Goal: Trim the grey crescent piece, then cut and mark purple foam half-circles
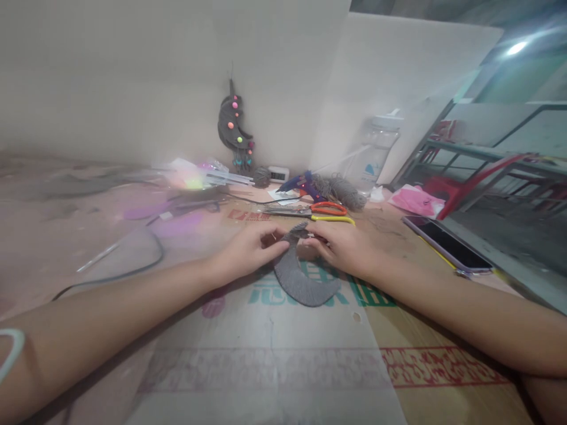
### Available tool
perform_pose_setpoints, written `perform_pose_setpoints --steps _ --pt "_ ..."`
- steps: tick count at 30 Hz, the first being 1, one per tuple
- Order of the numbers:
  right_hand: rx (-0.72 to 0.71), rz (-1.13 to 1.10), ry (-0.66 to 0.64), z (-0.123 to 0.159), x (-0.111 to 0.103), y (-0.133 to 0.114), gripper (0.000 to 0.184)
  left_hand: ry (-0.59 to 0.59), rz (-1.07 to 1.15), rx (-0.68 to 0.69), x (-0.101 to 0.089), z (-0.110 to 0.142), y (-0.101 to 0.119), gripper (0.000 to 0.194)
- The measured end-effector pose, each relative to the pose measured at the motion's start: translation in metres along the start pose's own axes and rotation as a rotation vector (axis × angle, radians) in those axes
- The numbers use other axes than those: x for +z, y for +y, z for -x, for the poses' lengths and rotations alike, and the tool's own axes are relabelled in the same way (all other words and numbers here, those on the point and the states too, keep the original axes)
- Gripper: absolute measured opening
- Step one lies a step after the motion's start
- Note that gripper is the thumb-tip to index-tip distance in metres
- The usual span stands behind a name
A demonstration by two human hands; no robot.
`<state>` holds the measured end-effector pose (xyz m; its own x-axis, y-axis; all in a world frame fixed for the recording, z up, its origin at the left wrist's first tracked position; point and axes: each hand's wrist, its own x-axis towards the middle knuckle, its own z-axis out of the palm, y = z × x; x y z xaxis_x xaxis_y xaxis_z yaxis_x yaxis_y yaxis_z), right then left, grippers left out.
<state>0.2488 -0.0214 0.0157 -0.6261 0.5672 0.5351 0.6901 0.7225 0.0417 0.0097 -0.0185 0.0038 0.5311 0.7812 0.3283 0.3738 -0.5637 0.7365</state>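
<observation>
A crescent wrapped in grey yarn [303, 286] lies in front of me on the cardboard, its upper tip raised between my hands. My left hand [252, 248] pinches the upper arm of the crescent from the left, thumb on its face. My right hand [339, 245] is closed at the tip from the right; its fingertips are partly hidden, and whether they also hold a strand of yarn cannot be made out. Just beyond the hands lie scissors [328, 209] with one orange and one yellow handle.
Behind the scissors are a blue glue gun [313, 188], grey yarn [343, 192] and a small white timer [279, 174]. A decorated crescent [231, 123] hangs on the wall. A clear bottle [376, 153], pink packet [416, 200] and phone [452, 245] stand or lie to the right.
</observation>
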Motion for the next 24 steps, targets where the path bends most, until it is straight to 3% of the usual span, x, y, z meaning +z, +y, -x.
perform_pose_setpoints --steps 17,24 --pt "-0.022 -0.058 0.021 0.0003 -0.0027 0.0006 0.04 -0.031 0.083 0.001 -0.0001 0.0011 -0.0017 0.024" --pt "0.129 -0.114 -0.029 0.0012 -0.0015 0.0009 0.029 -0.039 0.202 -0.085 0.0004 -0.0031 -0.0048 0.024"
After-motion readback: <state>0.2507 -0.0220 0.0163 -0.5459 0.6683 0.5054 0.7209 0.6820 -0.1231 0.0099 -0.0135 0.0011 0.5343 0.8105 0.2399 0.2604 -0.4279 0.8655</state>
